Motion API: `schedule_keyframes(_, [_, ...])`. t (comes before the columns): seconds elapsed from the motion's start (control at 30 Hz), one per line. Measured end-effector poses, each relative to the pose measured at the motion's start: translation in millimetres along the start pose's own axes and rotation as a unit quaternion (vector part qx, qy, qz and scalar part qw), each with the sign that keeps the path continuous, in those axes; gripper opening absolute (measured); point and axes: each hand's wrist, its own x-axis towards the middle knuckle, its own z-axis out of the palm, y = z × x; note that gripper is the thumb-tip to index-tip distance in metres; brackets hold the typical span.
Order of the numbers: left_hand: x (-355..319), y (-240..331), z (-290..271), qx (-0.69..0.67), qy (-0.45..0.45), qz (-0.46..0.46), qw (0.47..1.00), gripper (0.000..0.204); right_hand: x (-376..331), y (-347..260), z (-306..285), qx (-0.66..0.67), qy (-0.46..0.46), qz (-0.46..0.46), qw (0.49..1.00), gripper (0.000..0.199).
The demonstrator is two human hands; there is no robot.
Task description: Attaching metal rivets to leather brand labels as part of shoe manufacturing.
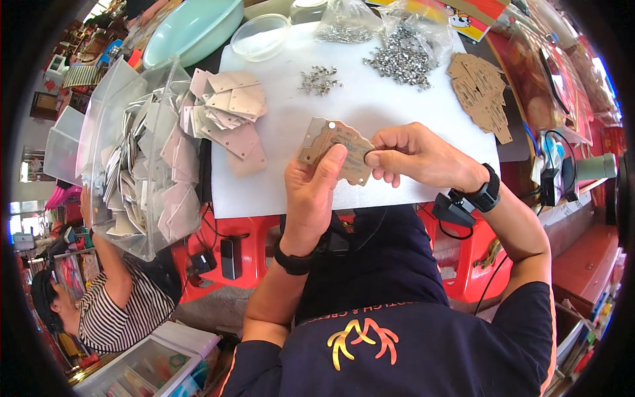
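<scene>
Over the white sheet, my left hand (309,192) grips a thin brown printed board piece (349,140) with a scalloped edge, its thumb pressed on the face. A grey piece shows along the board's left side, and a small round bright spot sits near its top edge. My right hand (430,157) is closed at the board's right edge, with thumb and fingers pinching there. Whether a small metal part is also between those fingertips is hidden. Beyond my hands lies a small pile of shiny metal fasteners (320,81).
Pale plates (231,109) spill from a clear plastic bin (142,241) at the left. More fasteners (400,63) lie by plastic bags at the back. Brown boards (477,89) are stacked right. A clear lid (260,36) and green basin (192,30) stand back left. Someone in stripes (129,304) is lower left.
</scene>
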Motion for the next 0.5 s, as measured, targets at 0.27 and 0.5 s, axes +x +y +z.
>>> schedule_keyframes(0.27, [-4.6,8.6,-4.4,0.050,0.016,0.014,0.999,0.020,14.2,-4.4,8.8,-0.074,-0.003,0.028,0.997,0.027])
schedule_keyframes(0.5, [-16.3,11.2,-23.8,0.036,0.068,0.029,0.997,0.019,35.1,-21.0,17.0,-0.177,-0.049,0.024,0.983,0.031])
